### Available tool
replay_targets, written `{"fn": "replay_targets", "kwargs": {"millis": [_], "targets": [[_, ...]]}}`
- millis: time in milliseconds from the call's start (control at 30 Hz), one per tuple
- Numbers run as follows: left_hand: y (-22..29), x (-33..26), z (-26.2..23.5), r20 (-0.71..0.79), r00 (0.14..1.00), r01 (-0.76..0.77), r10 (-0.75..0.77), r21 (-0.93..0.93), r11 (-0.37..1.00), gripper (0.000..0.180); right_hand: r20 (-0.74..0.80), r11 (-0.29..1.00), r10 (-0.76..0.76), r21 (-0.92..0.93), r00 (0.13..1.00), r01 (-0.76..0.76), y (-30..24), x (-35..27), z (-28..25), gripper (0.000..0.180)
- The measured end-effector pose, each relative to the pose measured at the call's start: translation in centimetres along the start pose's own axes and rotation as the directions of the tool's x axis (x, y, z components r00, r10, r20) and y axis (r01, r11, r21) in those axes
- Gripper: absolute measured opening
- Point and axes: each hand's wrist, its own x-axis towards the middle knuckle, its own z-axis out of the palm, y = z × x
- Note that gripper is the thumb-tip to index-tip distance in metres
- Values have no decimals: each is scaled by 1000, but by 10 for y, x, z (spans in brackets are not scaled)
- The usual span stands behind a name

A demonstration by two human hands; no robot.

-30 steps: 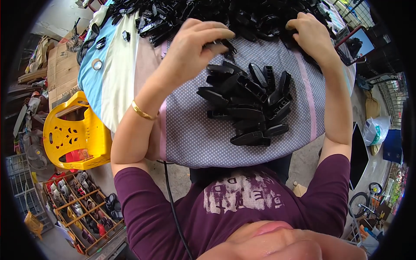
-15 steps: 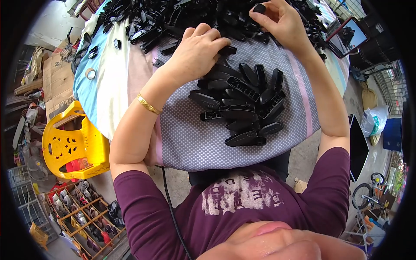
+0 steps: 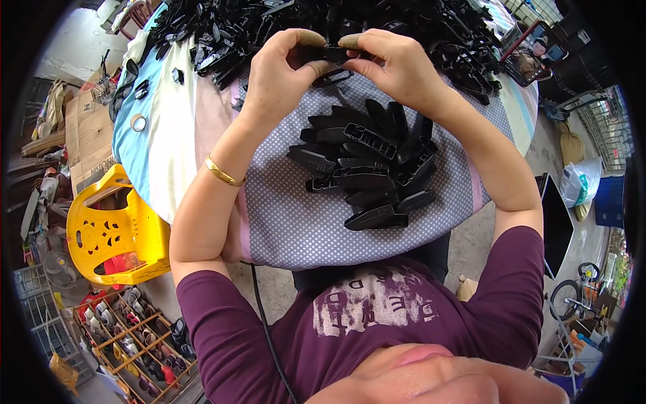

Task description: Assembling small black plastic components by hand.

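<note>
My left hand (image 3: 282,67) and my right hand (image 3: 393,64) meet above the table and together grip one black plastic part (image 3: 331,54) between thumbs and fingers; some fingertips wear brown covers. Below the hands, a stack of several similar black plastic parts (image 3: 370,168) lies on the grey dotted cloth (image 3: 296,222). A large heap of loose black parts (image 3: 282,20) fills the far side of the table. A gold bangle (image 3: 223,174) sits on my left wrist.
A yellow plastic chair (image 3: 111,232) stands at the left beside the table. A wooden divided crate (image 3: 134,337) of small items rests on the floor at lower left. A light blue cloth (image 3: 145,135) covers the table's left part. A bicycle (image 3: 572,296) is at right.
Both hands left the piles and came together over the table's middle, now holding one black part between them. The right hand brought the part from the far heap.
</note>
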Motion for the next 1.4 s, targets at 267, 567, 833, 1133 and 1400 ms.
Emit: {"fn": "replay_targets", "kwargs": {"millis": [267, 567, 833, 1133, 1400], "targets": [[25, -8, 4, 30, 992, 126, -124, -399, 908, 27, -28, 912, 133, 394, 991, -112, -14, -2, -2, 29], [23, -12, -7, 257, 945, 328, -204, -770, 547, 34, -26, 746, 247, 643, 969, -173, -23, -6, 6, 29], [12, -16, -5, 85, 989, 147, -120, -592, 792, 31, 6, 760, 282, 609, 959, -227, -25, -4, -1, 28], [23, -22, 2, 3, 982, 161, -188, -524, 836, 34, -34, 894, 168, 426, 985, -138, -27, -5, 0, 29], [33, -23, 5, -7, 990, 104, -138, -618, 780, 27, 10, 874, 293, 403, 956, -272, -31, -3, 1, 35]]}}
